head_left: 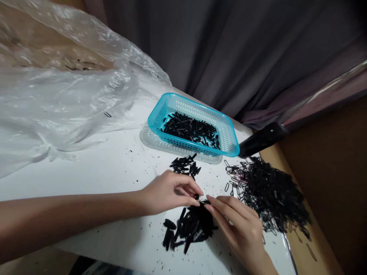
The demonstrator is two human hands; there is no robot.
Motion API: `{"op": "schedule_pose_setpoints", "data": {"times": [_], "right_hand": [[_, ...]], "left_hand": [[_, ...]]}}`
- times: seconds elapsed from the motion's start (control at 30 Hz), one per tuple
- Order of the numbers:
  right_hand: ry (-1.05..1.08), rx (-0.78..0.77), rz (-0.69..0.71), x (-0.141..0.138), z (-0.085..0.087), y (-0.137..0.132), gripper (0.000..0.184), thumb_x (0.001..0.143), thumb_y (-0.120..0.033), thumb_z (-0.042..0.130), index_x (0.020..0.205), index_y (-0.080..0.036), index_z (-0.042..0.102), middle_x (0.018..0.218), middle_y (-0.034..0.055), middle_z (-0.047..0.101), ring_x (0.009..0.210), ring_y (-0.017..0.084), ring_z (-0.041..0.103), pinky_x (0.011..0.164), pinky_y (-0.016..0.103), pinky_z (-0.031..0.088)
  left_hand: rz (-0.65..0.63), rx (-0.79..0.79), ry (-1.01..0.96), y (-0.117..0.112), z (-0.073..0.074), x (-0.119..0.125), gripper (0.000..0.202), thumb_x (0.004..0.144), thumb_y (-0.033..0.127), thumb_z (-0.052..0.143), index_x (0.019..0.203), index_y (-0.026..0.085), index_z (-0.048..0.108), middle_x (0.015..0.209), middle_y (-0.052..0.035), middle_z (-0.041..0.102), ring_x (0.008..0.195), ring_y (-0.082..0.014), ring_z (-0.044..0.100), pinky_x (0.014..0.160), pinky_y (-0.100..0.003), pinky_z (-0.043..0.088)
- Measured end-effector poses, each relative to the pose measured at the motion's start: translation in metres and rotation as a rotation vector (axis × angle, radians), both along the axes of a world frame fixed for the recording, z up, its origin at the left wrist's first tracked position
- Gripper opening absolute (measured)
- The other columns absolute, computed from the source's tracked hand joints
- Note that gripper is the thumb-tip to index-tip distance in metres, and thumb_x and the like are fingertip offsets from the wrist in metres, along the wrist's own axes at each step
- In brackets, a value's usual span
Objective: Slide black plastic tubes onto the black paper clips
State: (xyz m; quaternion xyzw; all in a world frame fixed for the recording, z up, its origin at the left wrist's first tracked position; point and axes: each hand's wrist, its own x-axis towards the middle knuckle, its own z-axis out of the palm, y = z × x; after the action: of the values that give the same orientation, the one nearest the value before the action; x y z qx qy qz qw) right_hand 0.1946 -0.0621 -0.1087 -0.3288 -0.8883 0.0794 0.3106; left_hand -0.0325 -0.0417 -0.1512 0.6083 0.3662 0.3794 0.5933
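My left hand (169, 191) hovers over the white table (114, 172), its thumb and fingers pinched on a small black piece at their tips. My right hand (237, 225) meets it from the right, fingers together and reaching onto a pile of short black pieces (187, 227) at the table's near edge. A smaller heap of the same black pieces (185, 166) lies just beyond my left hand. A turquoise plastic basket (229, 131) behind it holds several more. To the right sprawls a tangle of thin black wire clips (269, 193).
A large crumpled clear plastic bag (63, 88) covers the table's left and back. Dark curtains (229, 49) hang behind. A black-handled metal bar (263, 139) juts in from the right beside the basket. Black specks dot the table; the table's edge runs close on the right.
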Motion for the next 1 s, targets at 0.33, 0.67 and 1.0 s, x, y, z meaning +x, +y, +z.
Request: {"op": "schedule_pose_setpoints", "data": {"times": [0.33, 0.67, 1.0], "right_hand": [[-0.061, 0.034, 0.006, 0.0037, -0.0051, 0.0012, 0.018, 0.094, -0.011, 0.065, 0.11, -0.016, 0.071, 0.084, 0.0057, 0.073, 0.07, 0.014, 0.068, 0.062, 0.024, 0.054], [-0.068, 0.056, -0.001, 0.0013, -0.0046, -0.0008, 0.014, 0.094, -0.009, 0.064, 0.106, -0.016, 0.07, 0.08, 0.0043, 0.072, 0.066, 0.013, 0.066, 0.059, 0.023, 0.052], [-0.025, 0.076, 0.021, -0.0004, -0.0085, -0.0025, 0.017, 0.091, -0.006, 0.067, 0.105, -0.015, 0.07, 0.077, 0.0043, 0.072, 0.063, 0.012, 0.063, 0.056, 0.023, 0.05]], "left_hand": [[0.004, -0.032, 0.014, -0.0009, -0.0015, 0.0, 0.023, 0.076, 0.029, 0.081, 0.095, 0.016, 0.077, 0.089, -0.0058, 0.081, 0.084, -0.0189, 0.077, 0.081, -0.03, 0.064], [0.002, 0.027, 0.016, -0.0004, -0.0013, -0.0012, 0.02, 0.078, 0.024, 0.079, 0.096, 0.016, 0.078, 0.088, -0.0045, 0.081, 0.08, -0.0171, 0.077, 0.078, -0.027, 0.063], [-0.002, 0.065, 0.023, -0.0015, 0.0021, 0.0004, 0.014, 0.079, 0.021, 0.077, 0.091, 0.014, 0.079, 0.086, -0.0064, 0.082, 0.08, -0.018, 0.077, 0.078, -0.025, 0.062]]}}
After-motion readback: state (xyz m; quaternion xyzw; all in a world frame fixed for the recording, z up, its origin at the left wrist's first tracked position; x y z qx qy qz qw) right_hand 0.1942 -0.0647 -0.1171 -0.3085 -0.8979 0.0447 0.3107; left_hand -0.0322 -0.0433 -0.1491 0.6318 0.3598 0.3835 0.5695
